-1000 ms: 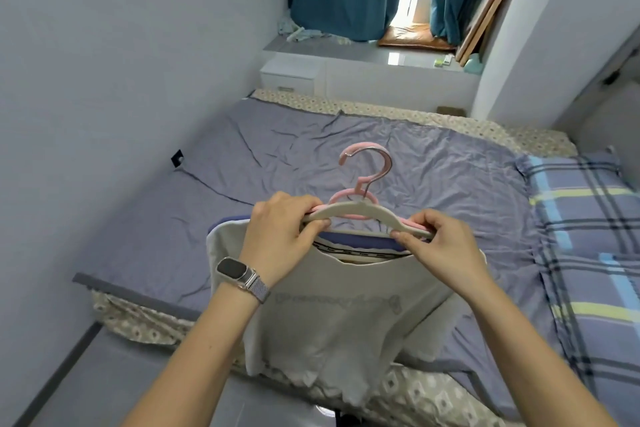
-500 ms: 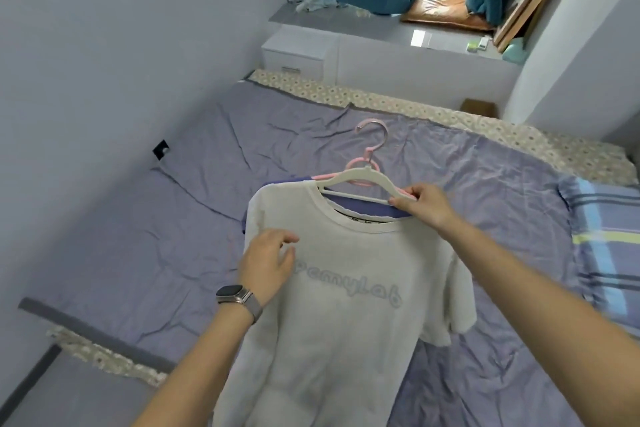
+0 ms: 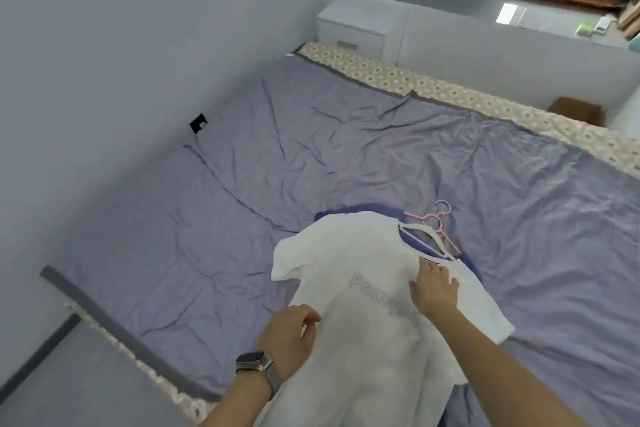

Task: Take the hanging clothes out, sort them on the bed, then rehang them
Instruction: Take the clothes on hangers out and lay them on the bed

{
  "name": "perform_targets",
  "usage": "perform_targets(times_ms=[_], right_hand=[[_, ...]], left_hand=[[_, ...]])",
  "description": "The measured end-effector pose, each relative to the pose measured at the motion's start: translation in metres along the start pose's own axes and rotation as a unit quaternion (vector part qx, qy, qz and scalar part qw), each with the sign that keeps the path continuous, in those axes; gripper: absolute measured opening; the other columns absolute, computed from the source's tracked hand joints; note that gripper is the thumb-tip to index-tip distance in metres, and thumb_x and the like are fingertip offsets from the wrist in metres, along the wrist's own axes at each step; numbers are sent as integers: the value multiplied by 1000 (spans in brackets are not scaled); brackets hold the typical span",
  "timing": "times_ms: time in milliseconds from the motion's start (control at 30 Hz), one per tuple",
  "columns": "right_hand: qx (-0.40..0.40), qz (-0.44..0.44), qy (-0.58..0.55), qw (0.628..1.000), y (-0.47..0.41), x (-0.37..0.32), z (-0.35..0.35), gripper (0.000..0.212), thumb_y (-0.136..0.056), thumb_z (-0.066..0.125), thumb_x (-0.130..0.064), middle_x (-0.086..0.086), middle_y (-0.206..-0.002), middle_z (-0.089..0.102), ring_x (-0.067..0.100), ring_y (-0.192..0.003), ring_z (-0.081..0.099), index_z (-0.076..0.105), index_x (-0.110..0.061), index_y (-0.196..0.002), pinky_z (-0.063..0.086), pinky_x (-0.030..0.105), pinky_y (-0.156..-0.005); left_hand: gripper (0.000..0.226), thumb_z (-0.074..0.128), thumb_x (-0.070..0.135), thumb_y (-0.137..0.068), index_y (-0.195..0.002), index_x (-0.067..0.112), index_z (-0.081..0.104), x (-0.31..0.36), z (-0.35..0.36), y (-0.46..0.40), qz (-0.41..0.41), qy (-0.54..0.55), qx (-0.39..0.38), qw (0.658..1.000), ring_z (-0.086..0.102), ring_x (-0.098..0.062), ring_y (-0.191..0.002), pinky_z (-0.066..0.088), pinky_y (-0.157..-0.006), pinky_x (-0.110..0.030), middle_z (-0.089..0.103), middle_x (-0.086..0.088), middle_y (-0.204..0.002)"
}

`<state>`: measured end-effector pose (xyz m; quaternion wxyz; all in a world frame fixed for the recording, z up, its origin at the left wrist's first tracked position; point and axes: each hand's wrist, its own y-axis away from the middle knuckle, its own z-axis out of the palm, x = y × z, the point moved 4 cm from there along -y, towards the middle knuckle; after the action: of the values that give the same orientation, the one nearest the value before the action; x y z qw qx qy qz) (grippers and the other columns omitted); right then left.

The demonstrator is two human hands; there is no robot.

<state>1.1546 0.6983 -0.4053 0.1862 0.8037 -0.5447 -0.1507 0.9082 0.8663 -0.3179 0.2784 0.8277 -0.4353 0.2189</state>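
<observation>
Lying lengthwise on the bed (image 3: 214, 218), collar away, hem toward the person: white T-shirt (image 3: 374, 291) on hangers (image 3: 429, 236); right hand (image 3: 434, 289) flat, released, near the collar; left hand (image 3: 289, 333) pinching its side.

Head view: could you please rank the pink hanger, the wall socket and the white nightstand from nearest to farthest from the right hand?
From the right hand:
1. Pink hanger, just beyond it on the bed.
2. Wall socket, far left.
3. White nightstand, past the bed's far edge.
</observation>
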Motion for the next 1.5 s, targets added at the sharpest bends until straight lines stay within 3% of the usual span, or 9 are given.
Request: perform_targets(times_ms=[100, 233, 300, 400, 600, 800, 1033, 1333, 1500], right_hand=[[-40, -89, 7, 995, 41, -32, 31, 59, -96, 42, -39, -2, -148, 35, 21, -135, 33, 20, -22, -147, 31, 38, -108], [-68, -168, -51, 982, 83, -72, 41, 54, -97, 42, -37, 0, -146, 40, 23, -133, 36, 27, -21, -146, 33, 33, -107], [-79, -183, -97, 975, 96, -92, 37, 52, -96, 44, -36, 3, -141, 45, 25, -130, 40, 32, -19, -143, 35, 33, -104], [-99, -221, -127, 962, 126, -131, 21, 54, -90, 55, -36, 5, -135, 51, 24, -124, 47, 39, -17, -138, 40, 34, -102], [-109, -337, -109, 929, 247, -215, -3, 60, -83, 66, -35, 3, -136, 51, 21, -123, 49, 45, -15, -135, 41, 31, -101], [-116, -498, -38, 858, 436, -298, 11, 56, -87, 64, -36, 6, -135, 52, 21, -123, 50, 46, -11, -135, 38, 26, -98], [-158, -664, 21, 730, 691, -343, 84, 53, -83, 68, -34, 5, -125, 59, 19, -113, 57, 51, -14, -129, 41, 26, -96], [-293, -794, 90, 525, 957, -318, 201, 44, -85, 67, -30, -2, -108, 60, 13, -97, 58, 51, -18, -124, 46, 23, -88], [-358, -822, 137, 421, 1072, -305, 252, 37, -84, 67, -20, -3, -97, 61, 14, -88, 59, 56, -15, -118, 42, 14, -79]], left_hand=[[50, 28, 43, -77, -91, 17, 68, -17, 5, 11, -31, 21, 5, 999, 54, -5, -77, 40, -73, -15, 62, 7, -82], [26, 47, 23, -77, -85, 14, 70, -39, -12, 32, -75, 39, 55, 995, 51, -7, -84, 40, -73, -13, 67, 2, -77], [27, 46, 24, -81, -88, 13, 70, -44, -27, 47, -92, 44, 60, 993, 54, -5, -77, 42, -74, -15, 69, -3, -84], [19, 51, 18, -90, -98, 14, 68, -54, -56, 89, -118, 29, 80, 989, 59, -14, -89, 41, -77, -15, 68, -2, -96], [23, 48, 16, -91, -108, 18, 64, -78, -105, 227, -196, 45, 155, 967, 59, -14, -95, 38, -76, -13, 64, 0, -104], [23, 47, 19, -91, -107, 20, 64, -114, -130, 435, -307, 67, 264, 912, 61, -18, -96, 45, -82, -23, 66, -1, -107], [30, 51, 19, -88, -117, 16, 57, -137, -88, 712, -469, 102, 349, 805, 58, -18, -103, 44, -89, -23, 62, -1, -114], [27, 47, 15, -90, -115, 14, 59, -102, -11, 990, -625, 137, 504, 580, 61, -26, -97, 46, -84, -28, 66, -9, -105], [28, 51, 13, -88, -116, 14, 57, -83, 20, 1078, -648, 187, 574, 465, 61, -15, -84, 43, -77, -20, 65, 4, -88]])
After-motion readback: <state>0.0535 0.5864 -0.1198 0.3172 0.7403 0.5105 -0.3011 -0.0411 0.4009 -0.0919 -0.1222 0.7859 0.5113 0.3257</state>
